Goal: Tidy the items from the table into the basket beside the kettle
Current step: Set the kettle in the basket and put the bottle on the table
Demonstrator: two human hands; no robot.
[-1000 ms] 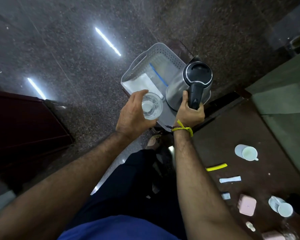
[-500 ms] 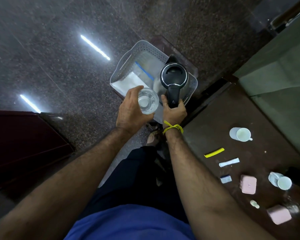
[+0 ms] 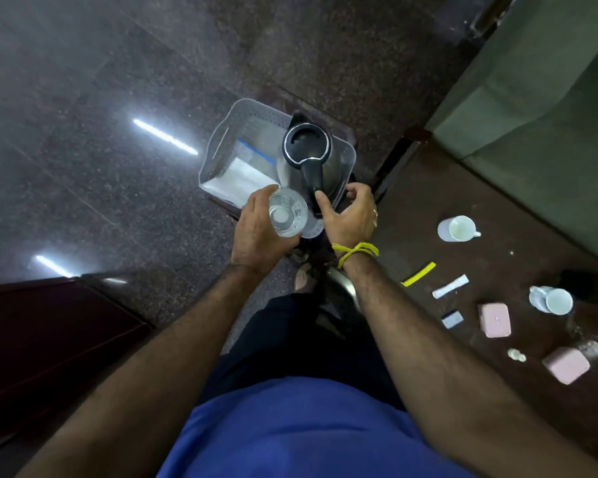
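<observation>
A white perforated basket [image 3: 236, 116] stands low on a small stand beside the brown table, with flat plastic bags inside. The steel kettle [image 3: 307, 146] with a black lid and handle sits in the basket's right part. My left hand [image 3: 256, 226] holds a clear glass [image 3: 287, 215] upright above the basket's near edge. My right hand [image 3: 351, 215] is just off the kettle's handle, fingers spread. On the table lie a white cup [image 3: 459, 228], a yellow stick [image 3: 418, 274], a white sachet [image 3: 450, 286], and two pink boxes [image 3: 494, 319].
A second white cup [image 3: 553, 301] lies on the table's right part near another pink box [image 3: 566, 364]. A dark red cabinet [image 3: 42, 339] stands at the left. A green sofa [image 3: 539, 98] borders the table's far side. The floor is polished dark stone.
My right hand has set the kettle down in the basket and let go of its handle, fingers opening. My left hand keeps the glass near the basket's edge.
</observation>
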